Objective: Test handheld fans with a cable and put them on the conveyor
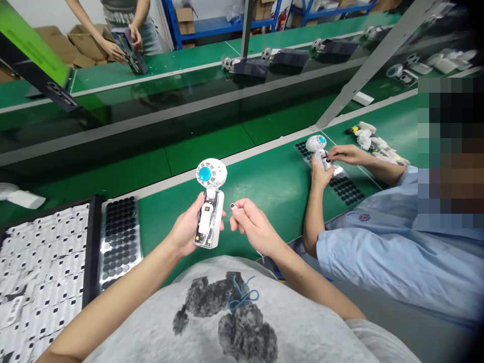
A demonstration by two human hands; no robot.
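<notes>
My left hand [187, 227] is wrapped round the handle of a white handheld fan [212, 174], held upright above the green bench. The fan's round head has a bright blue centre. Its handle front shows a circuit board [207, 234] with a white strip over it. Just right of the handle, my right hand [255, 224] pinches a small white plug [233, 206] with a dark metal-like end, apart from the fan. A thin white cable [260, 257] shows below this hand; most of its run is hidden.
On the left stand a black-edged tray [93, 252] of white parts and a sheet of black round pads [120, 232]. At right a co-worker's hands [323, 171] hold a similar fan. A conveyor [212, 136] runs ahead, with a grey post [363, 75]. Another person handles a box [130, 50] beyond.
</notes>
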